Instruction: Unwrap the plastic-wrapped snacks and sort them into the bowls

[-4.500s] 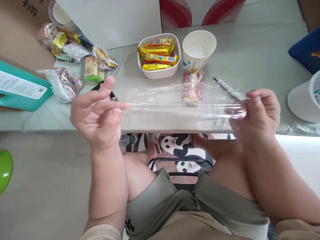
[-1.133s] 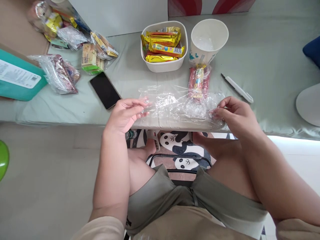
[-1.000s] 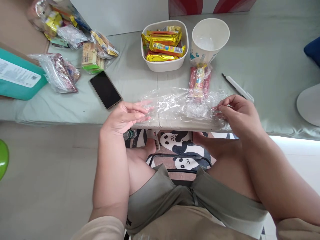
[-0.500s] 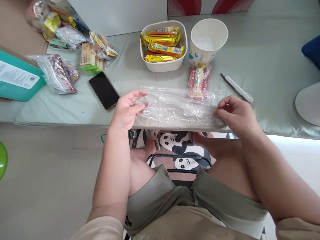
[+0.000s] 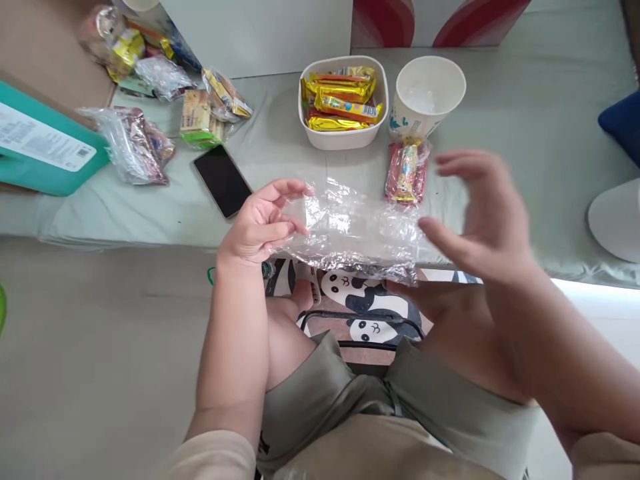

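Note:
A clear plastic bag (image 5: 345,230) is spread out at the table's front edge, its lower side hanging over. My left hand (image 5: 267,223) grips the bag's left end between thumb and curled fingers. At the other end my right hand (image 5: 485,213), slightly blurred, is open, thumb and fingers wide apart, close to the bag's right end. Just behind the bag lies a wrapped snack pack (image 5: 407,172), red with a yellow piece on top. Behind that stands a white paper cup (image 5: 425,97) with clear plastic inside.
A white tub (image 5: 345,139) holds several yellow-wrapped bars. A phone (image 5: 223,180) lies left of my left hand. Farther left are bagged snacks (image 5: 137,147), a boxed green-and-tan pack (image 5: 200,120) and a teal box (image 5: 45,143). A round white object (image 5: 617,220) sits at the right.
My right hand has let go of the bag and opened, moving up and right, and now covers the white pen. The bag's right end has dropped over the edge. The view has shifted slightly.

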`<state>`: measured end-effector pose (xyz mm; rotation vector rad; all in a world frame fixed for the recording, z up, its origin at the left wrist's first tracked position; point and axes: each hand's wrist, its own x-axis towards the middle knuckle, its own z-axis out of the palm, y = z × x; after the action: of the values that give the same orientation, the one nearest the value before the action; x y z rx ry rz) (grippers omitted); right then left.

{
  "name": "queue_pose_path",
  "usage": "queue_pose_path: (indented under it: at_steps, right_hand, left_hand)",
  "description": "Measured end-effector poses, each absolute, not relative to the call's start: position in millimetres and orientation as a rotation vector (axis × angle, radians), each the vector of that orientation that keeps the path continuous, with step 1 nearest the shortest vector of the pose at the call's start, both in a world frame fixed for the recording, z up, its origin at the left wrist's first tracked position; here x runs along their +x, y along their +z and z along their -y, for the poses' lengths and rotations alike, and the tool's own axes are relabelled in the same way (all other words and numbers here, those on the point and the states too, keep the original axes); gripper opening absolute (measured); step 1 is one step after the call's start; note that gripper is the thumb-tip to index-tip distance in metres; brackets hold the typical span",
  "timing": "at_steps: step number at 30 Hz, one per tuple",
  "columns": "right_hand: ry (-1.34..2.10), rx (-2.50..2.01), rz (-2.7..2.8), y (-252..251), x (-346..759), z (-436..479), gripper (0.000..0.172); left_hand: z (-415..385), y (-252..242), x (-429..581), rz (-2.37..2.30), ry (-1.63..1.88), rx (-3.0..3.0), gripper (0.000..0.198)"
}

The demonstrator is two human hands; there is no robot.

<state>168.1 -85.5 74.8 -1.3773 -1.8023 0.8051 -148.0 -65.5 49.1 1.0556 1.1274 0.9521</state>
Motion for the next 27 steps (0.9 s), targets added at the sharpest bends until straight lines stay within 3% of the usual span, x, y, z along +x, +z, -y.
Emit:
queue_pose_path:
  at_steps: [3, 7, 13, 21, 27]
  right_hand:
    - [1.021, -1.175, 2.01, 85.4, 127.0, 67.6, 0.066]
    - [1.425, -1.298, 2.023, 77.0, 103.5, 60.6, 0.02]
    - [1.424, -1.353, 1.462, 61.0, 112.7, 62.3, 0.038]
    - [1.542, -1.228, 1.165, 55.9, 108.5, 61.8, 0.051]
    - [1.652, -1.13, 1.09, 56.6, 112.7, 67.7, 0.052]
  left_hand:
    - [69.7, 50.0, -155.5, -1.058, 0.906, 1.044, 0.055]
    - [67.3, 47.1, -166.2, -1.105, 0.959, 1.042, 0.058]
    - [49.2, 31.4, -155.4, -1.347, 1.268, 0.835, 0.038]
    - [64.8, 14.6, -78.4, -0.839, 0.943, 0.595, 0.096]
    - [62.7, 13.0, -58.0, -0.668, 0.834, 0.543, 0.067]
